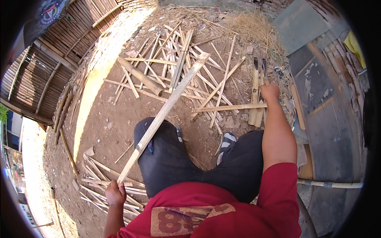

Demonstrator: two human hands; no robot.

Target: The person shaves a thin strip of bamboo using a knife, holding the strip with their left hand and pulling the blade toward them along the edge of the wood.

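A long, pale split bamboo pole (162, 115) slants across my left thigh, its far end over the heap of strips. My left hand (116, 193) is closed round its near end. Out to the right, my right hand (270, 92) is closed in a fist; a small tan bit shows at its top, but what it grips is mostly hidden. Just left of that fist lie split bamboo pieces (254, 91) with dark upper ends. A thin bamboo strip (230, 107) runs crosswise on the ground and passes behind my right wrist.
Ahead lies a tangled heap of bamboo strips (158, 61) with a thick round bamboo length (141, 76). More strips (93, 174) lie near my left hand. Dark boards (323, 103) line the right side; a bamboo-slat wall (45, 71) stands left. Dry straw (254, 37) lies at the back.
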